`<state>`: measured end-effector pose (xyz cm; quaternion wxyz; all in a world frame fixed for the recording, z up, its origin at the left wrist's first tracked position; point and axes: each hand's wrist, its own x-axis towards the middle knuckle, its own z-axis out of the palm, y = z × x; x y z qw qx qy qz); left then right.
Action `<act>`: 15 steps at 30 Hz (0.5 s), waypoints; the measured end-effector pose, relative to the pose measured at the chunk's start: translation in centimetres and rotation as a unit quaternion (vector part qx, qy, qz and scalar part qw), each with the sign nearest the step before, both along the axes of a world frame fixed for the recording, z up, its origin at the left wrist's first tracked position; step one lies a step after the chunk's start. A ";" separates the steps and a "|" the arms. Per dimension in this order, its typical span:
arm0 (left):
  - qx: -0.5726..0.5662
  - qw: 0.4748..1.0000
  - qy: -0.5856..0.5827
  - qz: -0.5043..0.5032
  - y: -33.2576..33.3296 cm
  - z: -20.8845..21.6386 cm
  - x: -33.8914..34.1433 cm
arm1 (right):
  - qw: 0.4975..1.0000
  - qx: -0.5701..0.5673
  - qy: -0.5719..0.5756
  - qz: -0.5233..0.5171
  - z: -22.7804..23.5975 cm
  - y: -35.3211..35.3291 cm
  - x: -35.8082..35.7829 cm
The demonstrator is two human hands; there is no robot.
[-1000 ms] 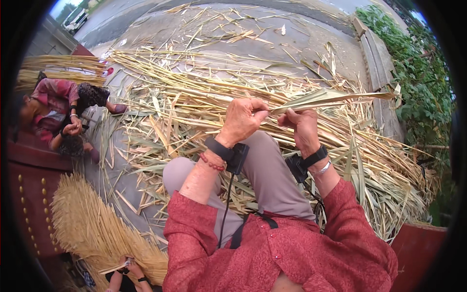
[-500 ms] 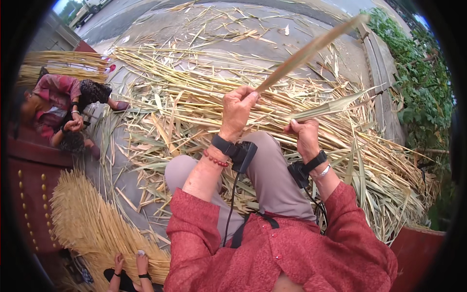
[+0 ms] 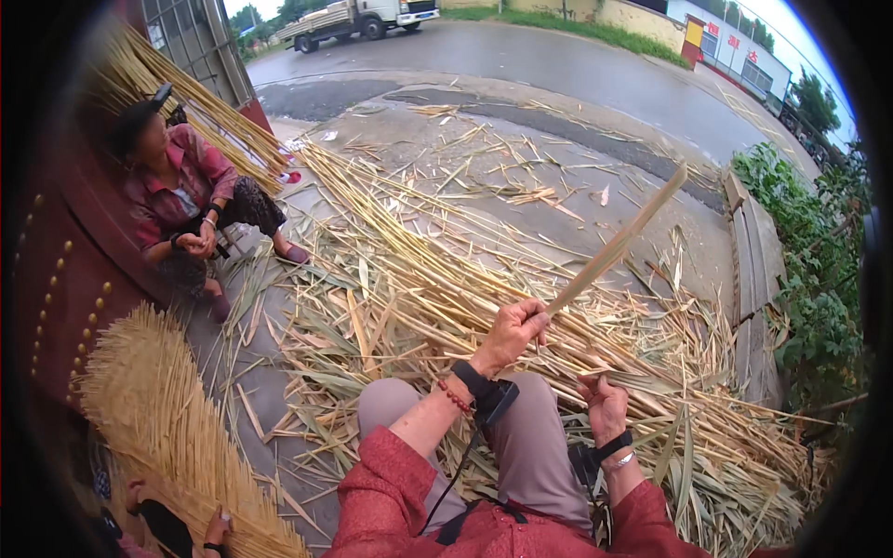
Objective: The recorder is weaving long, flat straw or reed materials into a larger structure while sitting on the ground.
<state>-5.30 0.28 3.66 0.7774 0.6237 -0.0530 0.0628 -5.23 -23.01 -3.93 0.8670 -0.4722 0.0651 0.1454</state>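
Observation:
My left hand (image 3: 516, 333) is closed around a pale, straw-coloured reed stalk (image 3: 619, 244), which slants up and away to the right. To its right and a little nearer, my right hand (image 3: 606, 409) pinches a dry leaf strip (image 3: 642, 381) that points right. Both hands are above my knees, apart from each other. Under and beyond them lies a long heap of reed stalks (image 3: 419, 270) mixed with loose husks and leaves. The stalk's lower end is mostly hidden by my left hand.
A person (image 3: 191, 195) sits at the left, hands together. Another person's hand (image 3: 219, 528) rests by a trimmed bundle of stalks (image 3: 177, 418) at lower left. A concrete kerb (image 3: 755, 288) and green plants (image 3: 809, 279) border the right. Far off, a truck (image 3: 358, 20) is on the road.
The view has tilted up, showing the road and truck. My left hand still grips the stalk. The leaf strip in my right hand now lies lower, over the heap.

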 end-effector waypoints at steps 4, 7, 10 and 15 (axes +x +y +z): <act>-0.008 1.000 -0.003 -0.025 -0.5 0.0 0.2 | 0.991 0.119 0.033 0.059 1.8 -0.1 2.1; -0.027 1.000 0.016 -0.007 0.0 -0.1 0.3 | 0.973 0.219 0.033 0.060 3.9 1.2 2.3; -0.064 0.997 0.007 0.040 0.4 -0.9 0.9 | 0.956 0.258 0.024 0.135 5.5 2.4 1.7; -0.189 0.969 0.036 0.157 1.7 0.4 1.3 | 0.980 0.106 0.057 0.157 6.3 2.7 1.0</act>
